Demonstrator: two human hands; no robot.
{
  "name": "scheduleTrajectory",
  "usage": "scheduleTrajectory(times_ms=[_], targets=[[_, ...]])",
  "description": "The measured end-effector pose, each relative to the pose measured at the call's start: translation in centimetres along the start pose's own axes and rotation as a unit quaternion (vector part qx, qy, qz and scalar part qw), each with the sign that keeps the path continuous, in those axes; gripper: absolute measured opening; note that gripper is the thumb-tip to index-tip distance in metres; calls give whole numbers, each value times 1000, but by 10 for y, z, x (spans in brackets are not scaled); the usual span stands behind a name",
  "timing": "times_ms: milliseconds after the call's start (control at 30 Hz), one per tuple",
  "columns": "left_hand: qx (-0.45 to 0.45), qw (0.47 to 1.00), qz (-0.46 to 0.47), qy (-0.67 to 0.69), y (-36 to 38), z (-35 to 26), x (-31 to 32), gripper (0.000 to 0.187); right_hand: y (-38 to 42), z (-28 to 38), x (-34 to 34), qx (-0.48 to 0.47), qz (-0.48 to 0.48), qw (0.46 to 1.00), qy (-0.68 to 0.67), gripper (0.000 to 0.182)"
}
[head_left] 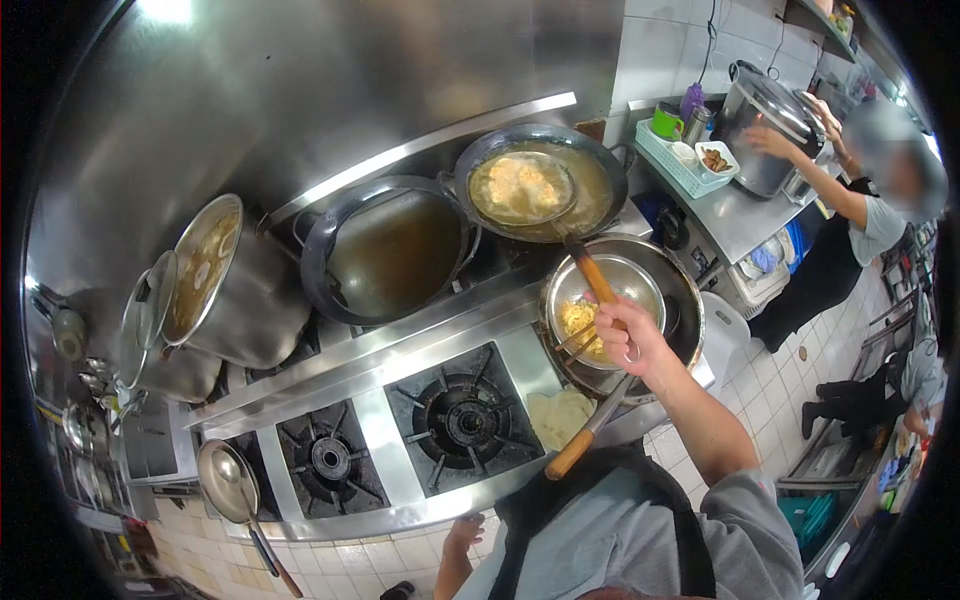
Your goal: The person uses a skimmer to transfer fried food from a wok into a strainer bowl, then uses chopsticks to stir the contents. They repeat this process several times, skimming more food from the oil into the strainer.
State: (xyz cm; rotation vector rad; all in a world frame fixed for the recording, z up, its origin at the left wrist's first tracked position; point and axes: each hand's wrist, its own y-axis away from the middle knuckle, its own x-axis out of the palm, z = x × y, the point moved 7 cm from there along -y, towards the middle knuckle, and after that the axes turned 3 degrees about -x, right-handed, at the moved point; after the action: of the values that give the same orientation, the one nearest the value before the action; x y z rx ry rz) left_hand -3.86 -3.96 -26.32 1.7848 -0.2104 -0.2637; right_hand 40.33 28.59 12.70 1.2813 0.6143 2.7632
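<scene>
My right hand (pixel 632 335) is closed round the wooden handle (pixel 592 272) of a skimmer. The skimmer's round head (pixel 545 190) sits in the oil of the back right wok (pixel 468 160), with pale golden food (pixel 525 180) in it. Thin sticks, like chopsticks (pixel 578 350), extend from under the same hand. Below it a metal strainer (pixel 640 275) holds yellow fried bits (pixel 580 318) and rests in a wide pan (pixel 685 285). A wooden-handled tool (pixel 570 455) leans out over the pan's front. My left hand (pixel 464 535) hangs low by the stove's front edge, empty with fingers loosely bent.
A second wok (pixel 318 265) of dark oil stands left, beside a tall stockpot (pixel 260 300). Two burners (pixel 470 420) lie in front, with a folded cloth (pixel 560 418) alongside. A pan with a ladle (pixel 228 470) is at front left. Another person (pixel 850 210) handles a large pot (pixel 765 130) at right.
</scene>
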Motion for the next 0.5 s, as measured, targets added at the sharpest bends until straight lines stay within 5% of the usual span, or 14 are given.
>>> scheduleTrajectory(times_ms=[67,167,500], targets=[[-11,1000,8,3,-1,2,-1,39,4,-4,-3,4,2,1000,-20,36],[96,991,70,-52,-34,13,-3,39,7,-9,-9,1,29,999,-34,36],[60,997,41,-6,-38,15,-5,43,12,-24,-8,-22,32,998,-47,40]])
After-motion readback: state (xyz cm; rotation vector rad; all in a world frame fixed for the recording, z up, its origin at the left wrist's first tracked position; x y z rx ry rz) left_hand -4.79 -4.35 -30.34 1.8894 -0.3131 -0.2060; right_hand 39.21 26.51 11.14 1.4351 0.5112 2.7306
